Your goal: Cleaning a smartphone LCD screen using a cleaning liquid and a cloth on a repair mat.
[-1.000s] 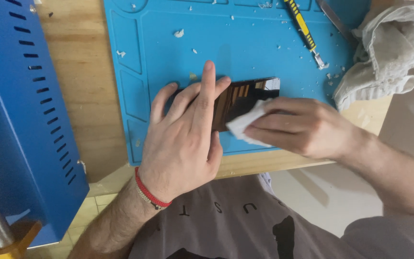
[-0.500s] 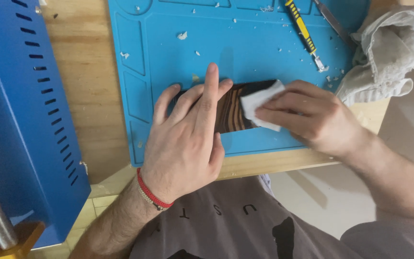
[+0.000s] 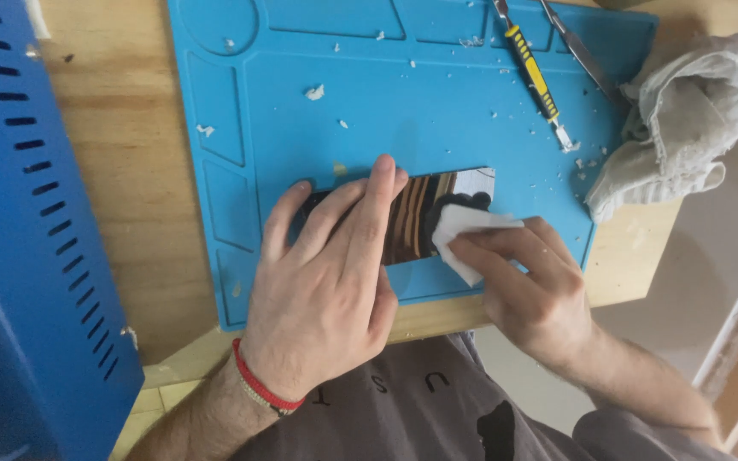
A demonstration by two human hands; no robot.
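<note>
A flat dark glossy phone panel (image 3: 424, 218) lies on a blue silicone work mat (image 3: 437, 102) near its front edge. My left hand (image 3: 326, 282) rests flat on the panel's left half and pins it down; a red cord bracelet is on that wrist. My right hand (image 3: 527, 290) pinches a small folded white wipe (image 3: 463, 235) and presses it on the panel's right part. The panel's left end is hidden under my fingers.
A yellow-handled craft knife (image 3: 535, 77) and metal tweezers (image 3: 578, 55) lie at the mat's back right. A crumpled grey-white cloth (image 3: 676, 119) sits on the wooden table (image 3: 121, 154) at the right. White crumbs dot the mat. A blue metal case (image 3: 19, 239) stands on the left.
My right hand has slid the white wipe leftward and back across the panel's right part. My left hand has stayed flat on the panel.
</note>
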